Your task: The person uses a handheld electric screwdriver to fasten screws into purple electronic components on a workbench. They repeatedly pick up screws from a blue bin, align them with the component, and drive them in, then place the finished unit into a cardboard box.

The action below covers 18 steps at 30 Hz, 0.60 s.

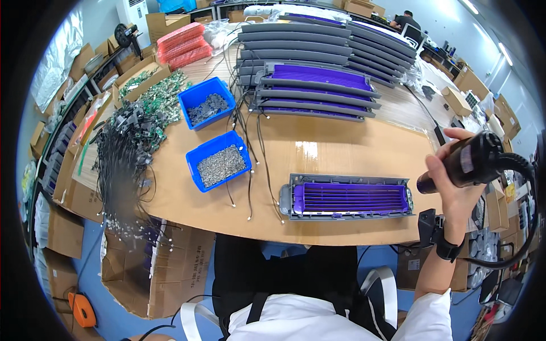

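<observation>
My right hand [455, 184] is closed around a black electric screwdriver [475, 160], a thick cylinder with a heavy cord curving down at the right. Its working tip cannot be made out. A wrist strap with a black mount [435, 230] is on the same arm. To the left of this hand, a long grey housing with a purple slatted inside [352, 198] lies face up on the cardboard-covered table [364, 145], apart from the fingers and the tool. My left hand is out of view.
Blue bins hold small metal screws [220, 166] and dark small parts [207, 109]. Stacked grey and purple housings [318, 91] fill the back. Black cables [122, 153] and green circuit boards [156, 91] pile at left. Loose wires [250, 187] hang near the bins.
</observation>
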Each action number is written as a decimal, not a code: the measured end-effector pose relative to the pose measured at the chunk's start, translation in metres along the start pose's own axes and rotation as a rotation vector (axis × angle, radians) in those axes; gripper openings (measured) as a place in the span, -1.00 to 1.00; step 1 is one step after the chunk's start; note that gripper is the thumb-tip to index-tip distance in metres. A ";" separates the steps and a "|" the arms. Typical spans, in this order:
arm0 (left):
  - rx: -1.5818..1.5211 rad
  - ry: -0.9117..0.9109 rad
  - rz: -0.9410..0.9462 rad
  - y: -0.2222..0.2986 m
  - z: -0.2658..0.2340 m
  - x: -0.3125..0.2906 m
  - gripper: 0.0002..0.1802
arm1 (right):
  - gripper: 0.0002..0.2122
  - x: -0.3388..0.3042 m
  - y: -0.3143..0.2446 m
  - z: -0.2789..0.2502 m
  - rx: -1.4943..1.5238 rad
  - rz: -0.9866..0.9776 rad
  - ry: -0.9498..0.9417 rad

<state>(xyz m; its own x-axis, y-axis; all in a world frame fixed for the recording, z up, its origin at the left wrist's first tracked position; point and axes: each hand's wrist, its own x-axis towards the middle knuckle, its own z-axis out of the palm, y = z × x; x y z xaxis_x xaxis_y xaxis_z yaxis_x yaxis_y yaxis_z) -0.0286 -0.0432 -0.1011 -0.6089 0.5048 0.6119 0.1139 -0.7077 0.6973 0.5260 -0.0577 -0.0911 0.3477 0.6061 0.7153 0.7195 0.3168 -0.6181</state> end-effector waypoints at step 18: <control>0.062 -0.994 -0.843 -0.034 0.159 -0.129 -0.59 | -0.57 0.013 -0.006 0.023 -0.094 0.046 -0.448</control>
<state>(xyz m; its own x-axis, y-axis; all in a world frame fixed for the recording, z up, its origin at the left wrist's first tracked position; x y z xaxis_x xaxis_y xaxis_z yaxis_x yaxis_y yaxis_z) 0.1707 -0.0062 -0.1444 0.3237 0.9458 -0.0249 0.0358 0.0140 0.9993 0.5120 -0.0349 -0.0857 0.1014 0.8803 0.4635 0.7678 0.2271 -0.5991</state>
